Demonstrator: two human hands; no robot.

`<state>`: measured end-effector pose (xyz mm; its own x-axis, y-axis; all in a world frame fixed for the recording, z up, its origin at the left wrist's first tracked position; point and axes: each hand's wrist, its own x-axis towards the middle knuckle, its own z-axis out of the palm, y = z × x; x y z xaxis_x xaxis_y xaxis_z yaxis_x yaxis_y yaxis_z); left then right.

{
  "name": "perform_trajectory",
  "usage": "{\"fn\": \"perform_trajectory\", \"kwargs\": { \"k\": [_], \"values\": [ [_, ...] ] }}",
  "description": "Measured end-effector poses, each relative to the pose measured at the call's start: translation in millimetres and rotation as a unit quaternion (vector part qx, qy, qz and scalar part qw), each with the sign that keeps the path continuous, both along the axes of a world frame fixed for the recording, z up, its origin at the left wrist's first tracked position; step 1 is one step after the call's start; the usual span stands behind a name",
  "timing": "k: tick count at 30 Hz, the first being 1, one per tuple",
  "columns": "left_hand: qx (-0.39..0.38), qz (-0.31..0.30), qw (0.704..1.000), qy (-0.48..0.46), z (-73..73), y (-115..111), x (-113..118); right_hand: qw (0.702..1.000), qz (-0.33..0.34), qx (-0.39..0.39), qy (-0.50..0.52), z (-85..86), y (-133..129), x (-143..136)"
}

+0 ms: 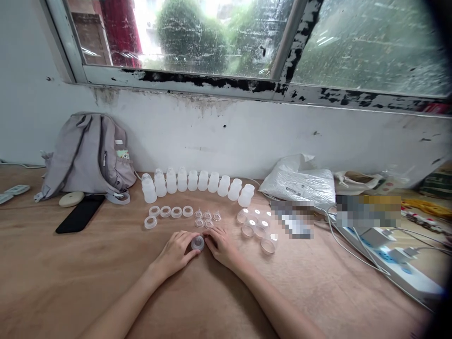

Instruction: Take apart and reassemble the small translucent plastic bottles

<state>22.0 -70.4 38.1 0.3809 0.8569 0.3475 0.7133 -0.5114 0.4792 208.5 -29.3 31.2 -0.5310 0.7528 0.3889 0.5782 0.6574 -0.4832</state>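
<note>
- While the left hand pinches a round translucent plastic ring between thumb and fingers, the right hand curls just right of it; I cannot tell whether its fingers grip
- The ring is on the brown wooden desk
- Frosted white plastic bottles stand in a far row

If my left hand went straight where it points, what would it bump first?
Your left hand would probably meet the round ring in its curve; it may already be touching it. Your right hand is beyond.
</note>
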Motion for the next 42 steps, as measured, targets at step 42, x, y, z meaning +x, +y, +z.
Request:
{"fn": "perform_trajectory", "kwargs": {
  "k": [42],
  "values": [
    [-0.13,0.014,0.95,-0.285,4.6,0,30,0.973,-0.091,-0.094,0.191,2.2,-24,-13]
  ]
}}
